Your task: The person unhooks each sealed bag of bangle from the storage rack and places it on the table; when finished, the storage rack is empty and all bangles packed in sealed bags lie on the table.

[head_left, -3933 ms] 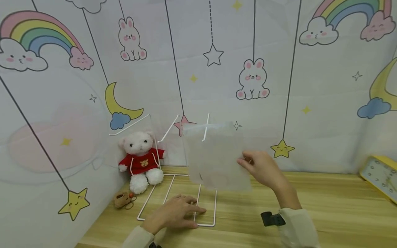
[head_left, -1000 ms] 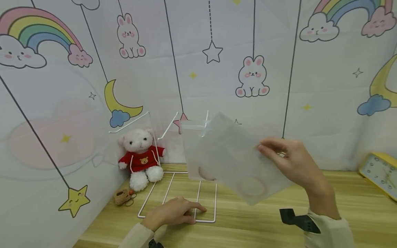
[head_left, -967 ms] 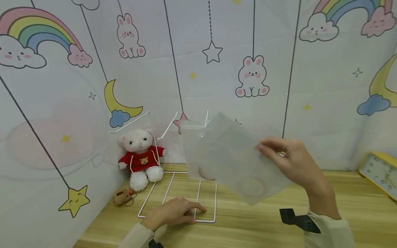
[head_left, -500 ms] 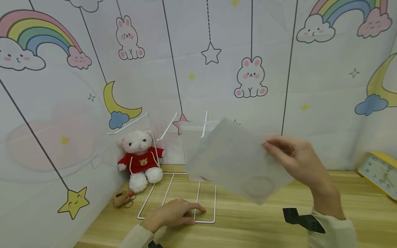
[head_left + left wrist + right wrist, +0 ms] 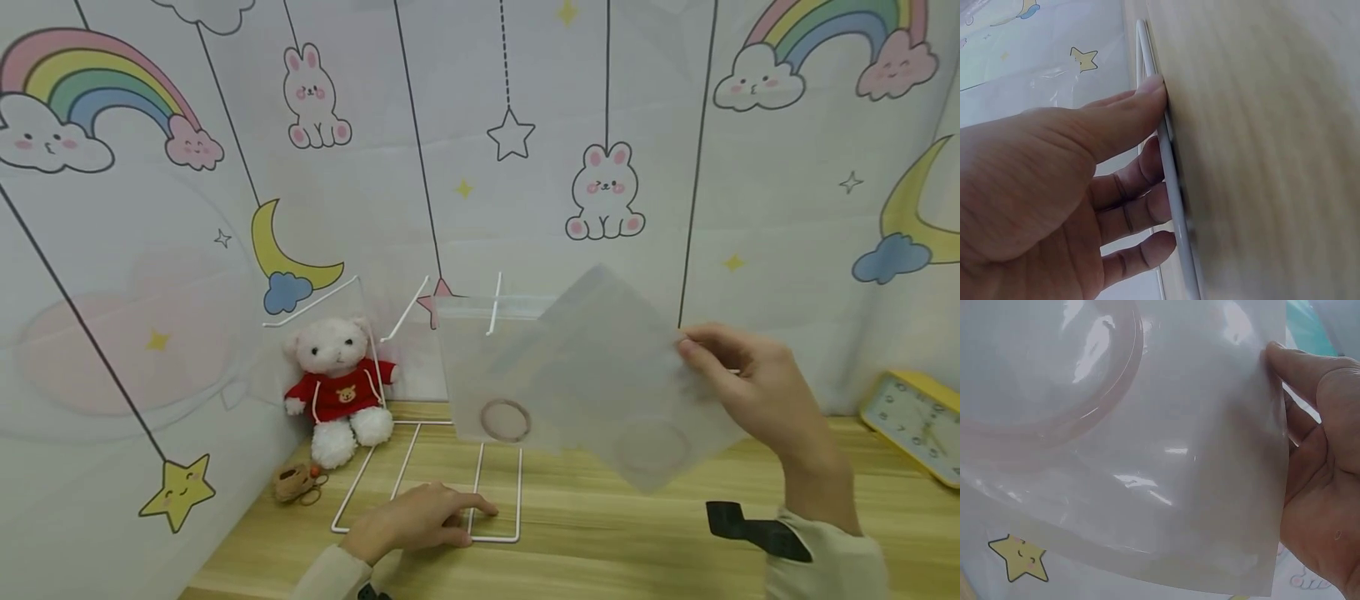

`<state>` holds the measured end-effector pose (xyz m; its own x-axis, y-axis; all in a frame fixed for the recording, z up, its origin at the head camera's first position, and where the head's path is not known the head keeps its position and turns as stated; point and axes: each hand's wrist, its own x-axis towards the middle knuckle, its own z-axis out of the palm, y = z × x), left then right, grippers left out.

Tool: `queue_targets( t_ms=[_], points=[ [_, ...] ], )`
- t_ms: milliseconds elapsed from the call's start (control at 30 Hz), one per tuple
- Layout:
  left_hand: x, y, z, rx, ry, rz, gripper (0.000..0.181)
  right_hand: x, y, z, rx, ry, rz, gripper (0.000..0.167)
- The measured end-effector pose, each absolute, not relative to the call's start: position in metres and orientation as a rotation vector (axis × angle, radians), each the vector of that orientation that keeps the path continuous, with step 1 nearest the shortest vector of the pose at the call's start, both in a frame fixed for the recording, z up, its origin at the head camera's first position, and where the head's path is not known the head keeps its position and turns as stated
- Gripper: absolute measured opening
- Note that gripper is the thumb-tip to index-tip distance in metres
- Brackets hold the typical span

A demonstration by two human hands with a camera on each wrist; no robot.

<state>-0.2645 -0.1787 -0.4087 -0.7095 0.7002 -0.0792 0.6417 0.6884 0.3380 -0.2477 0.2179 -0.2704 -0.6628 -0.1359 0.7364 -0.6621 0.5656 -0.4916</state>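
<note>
My right hand pinches the edge of a translucent plastic bag between thumb and fingers. The bag is tilted on one corner, and a pale pink ring shows inside it. Behind and left of it, a second translucent bag hangs at an arm of the white wire rack; a brownish-pink ring lies near its bottom. The held bag hides part of the hanging one. My left hand rests on the rack's base, with thumb and fingertips against the front wire in the left wrist view.
A white teddy bear in a red hoodie sits behind the rack's left side. A small brown pouch-like item lies before it on the wooden table. A yellow clock stands at right. A printed cloth wall encloses the back.
My right hand has moved rightward with its bag, away from the hanging bag, and turned the bag onto a corner. The hanging bag's ring is now in full view. My left hand stays put.
</note>
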Motion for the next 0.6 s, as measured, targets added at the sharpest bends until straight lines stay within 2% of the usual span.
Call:
queue_targets(
  t_ms=[600],
  points=[
    [-0.265,-0.18,-0.412,1.103,2.699,0.417,0.041,-0.254,0.242,-0.282,0.485,-2.252,1.04,0.022]
  ],
)
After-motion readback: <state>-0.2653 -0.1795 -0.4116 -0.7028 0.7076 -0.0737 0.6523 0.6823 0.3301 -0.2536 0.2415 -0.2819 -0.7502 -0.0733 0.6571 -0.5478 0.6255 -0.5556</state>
